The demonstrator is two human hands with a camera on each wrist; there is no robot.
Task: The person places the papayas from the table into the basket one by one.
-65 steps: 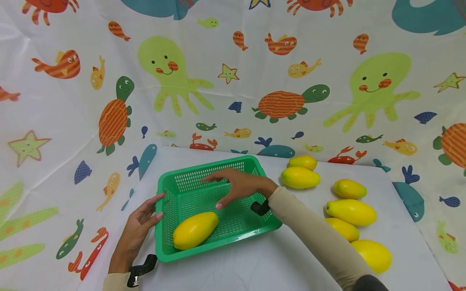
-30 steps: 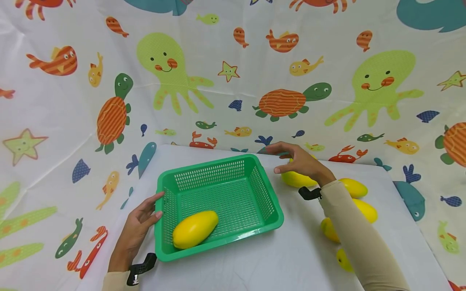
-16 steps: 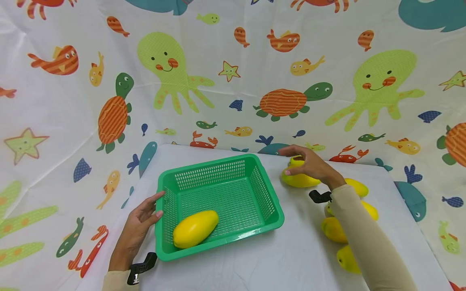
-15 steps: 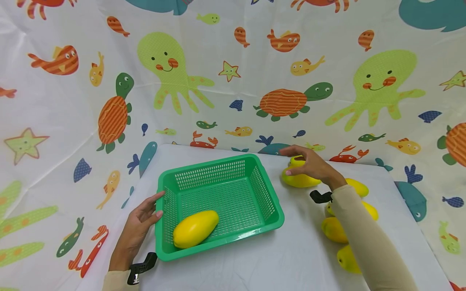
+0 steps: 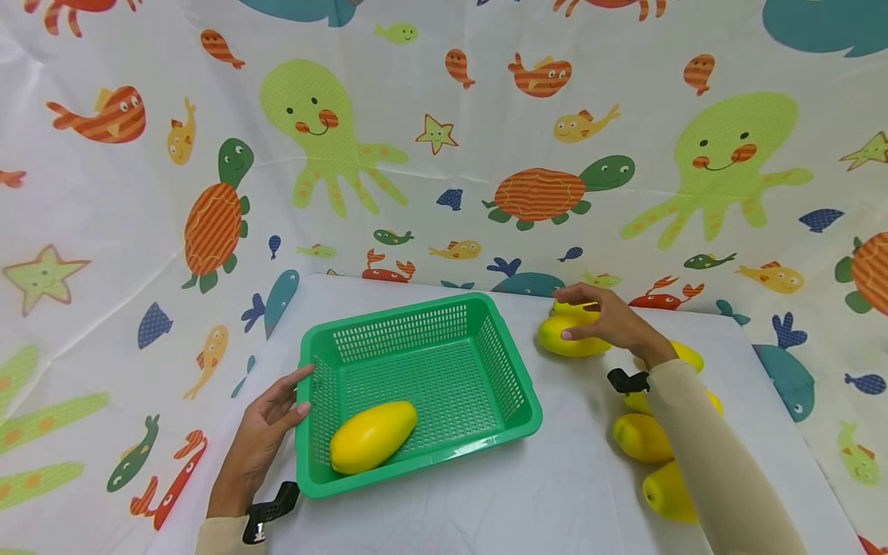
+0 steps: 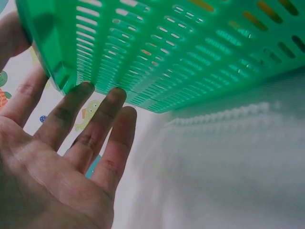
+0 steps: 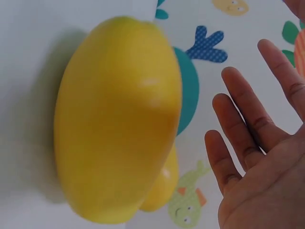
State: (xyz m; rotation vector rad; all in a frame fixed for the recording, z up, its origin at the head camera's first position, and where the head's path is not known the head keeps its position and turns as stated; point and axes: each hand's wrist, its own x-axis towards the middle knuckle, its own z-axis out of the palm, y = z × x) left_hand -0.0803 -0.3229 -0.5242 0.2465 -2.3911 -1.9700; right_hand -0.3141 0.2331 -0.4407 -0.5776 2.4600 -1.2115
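Observation:
In the head view a green plastic basket [image 5: 451,389] stands on the white table, a yellow papaya [image 5: 373,438] lying in its near left corner. My left hand [image 5: 264,428] is at the basket's left side, fingers extended against its rim and outer wall; the left wrist view shows the fingers [image 6: 107,112] spread under the rim. Over two papayas at the back hovers my right hand [image 5: 613,324], fingers spread and thumb apart. The right wrist view has the larger papaya [image 7: 114,124] beside the palm, with a gap to the fingers. A smaller papaya [image 5: 574,310] sits behind it.
Several more yellow papayas, among them one papaya [image 5: 669,492] nearest the front, lie along the table's right side, partly hidden by my right sleeve [image 5: 721,455]. A sea-animal printed cloth [image 5: 416,169] hangs behind and left of the table.
From above the basket, my right hand has moved right to the back pair of papayas, then slightly farther right and lower. My left hand and the basket have stayed put.

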